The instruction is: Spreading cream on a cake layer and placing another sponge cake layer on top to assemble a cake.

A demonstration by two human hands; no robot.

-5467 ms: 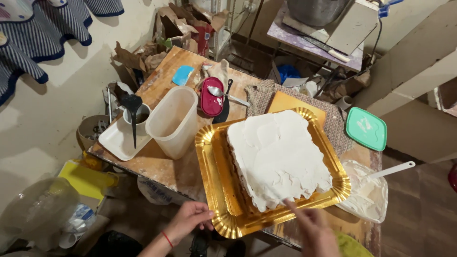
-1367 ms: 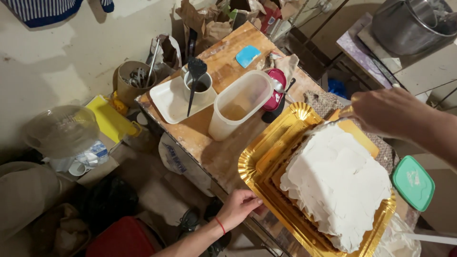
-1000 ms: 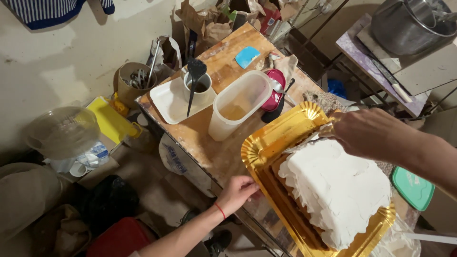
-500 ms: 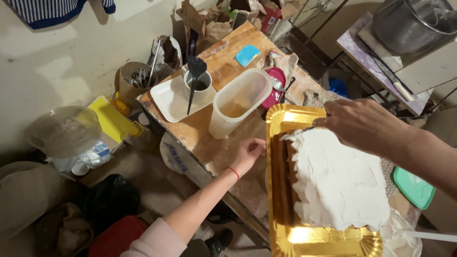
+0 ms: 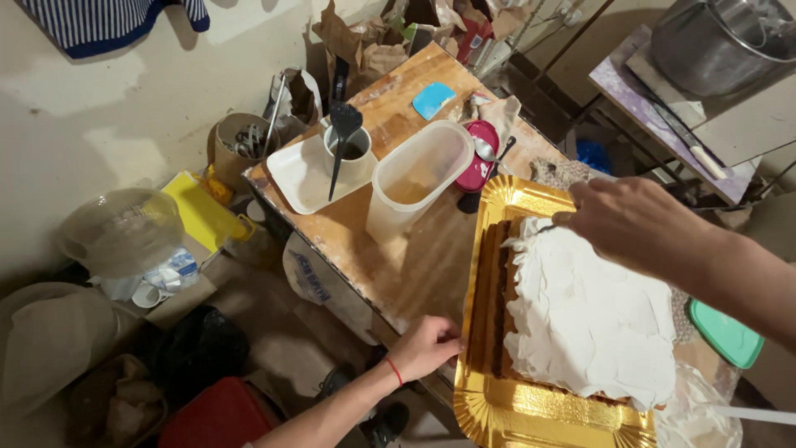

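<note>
Wooden and dusted with flour, the worktable stands in a crowded room with a pale wall behind it.

The left hand is at the near left edge of the gold tray; its fingers are curled and they touch the crimped rim, with a red thread around the wrist. The right hand is closed over the far corner of the cake. It seems to pinch a thin tool whose tip touches the cream, but the tool is mostly hidden, so I cannot tell what it is.

The cake is rectangular and covered with white cream in rough, uneven strokes. On its left side a dark brown layer shows under the cream. The tray is shiny gold foil cardboard with a scalloped border, and it lies on the right part of the table.

Just beside the tray, a tall translucent plastic container stands upright. Behind it a white rectangular tray carries a cup with a black brush leaning in it. A pink oval lid with a spoon lies near the container, and a small blue scraper is farther back. A green lid lies at the right edge. On the floor, a clear plastic dome is on the left.
</note>
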